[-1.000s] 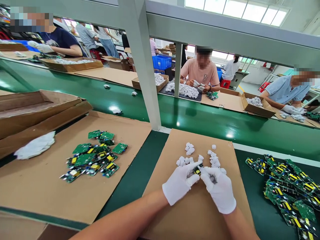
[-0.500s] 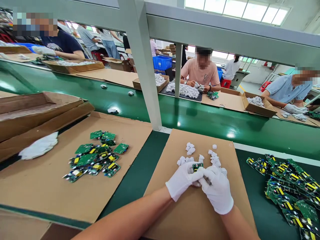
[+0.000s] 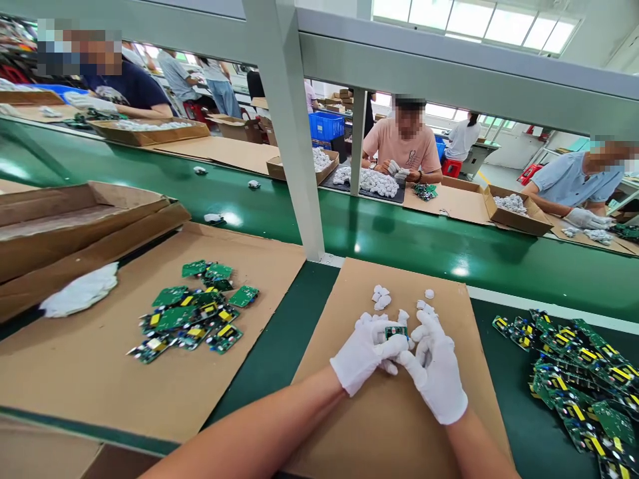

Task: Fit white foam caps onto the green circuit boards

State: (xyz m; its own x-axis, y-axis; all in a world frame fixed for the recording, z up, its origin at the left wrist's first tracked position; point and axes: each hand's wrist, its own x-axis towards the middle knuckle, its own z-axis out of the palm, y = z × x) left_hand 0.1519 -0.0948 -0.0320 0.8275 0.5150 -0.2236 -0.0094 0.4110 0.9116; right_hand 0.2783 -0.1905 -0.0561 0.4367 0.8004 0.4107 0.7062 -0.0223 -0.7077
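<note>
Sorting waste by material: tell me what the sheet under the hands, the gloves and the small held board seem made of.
Sheet: brown corrugated cardboard, matte, raw cut edges. Gloves on the left hand and right hand: white knit fabric, probably cotton, soft and wrinkled. Small board: green circuit laminate, likely fibreglass, slightly glossy.

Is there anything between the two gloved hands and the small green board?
Nothing visible: the left hand and right hand both touch the small green board, which is pinched at their fingertips above the cardboard sheet.
</note>
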